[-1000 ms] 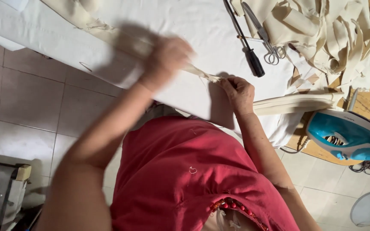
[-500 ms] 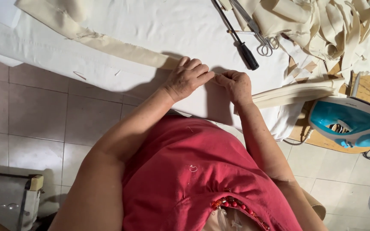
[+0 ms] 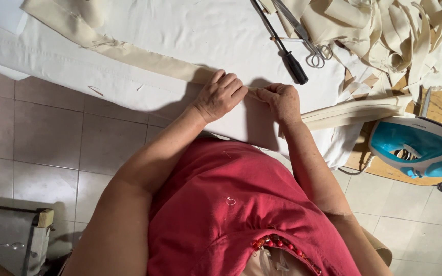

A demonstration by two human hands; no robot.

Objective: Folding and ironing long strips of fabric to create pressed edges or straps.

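Observation:
A long cream fabric strip (image 3: 144, 57) runs across the white-covered table (image 3: 190, 25) from the far left toward my hands. My left hand (image 3: 221, 94) presses on the strip with fingers curled over it. My right hand (image 3: 282, 99) pinches the same strip just to the right, fingertips almost touching the left hand's. The strip continues folded past my right wrist (image 3: 354, 110) toward the iron.
A blue and white steam iron (image 3: 420, 148) stands at the right on a wooden board. Scissors (image 3: 308, 41) and a black-handled screwdriver (image 3: 287, 56) lie behind my hands. A heap of cream strips (image 3: 400, 36) fills the far right. Tiled floor lies below.
My left hand came down from a blurred sweep onto the strip and now rests beside my right hand. The strip lies flatter across the table.

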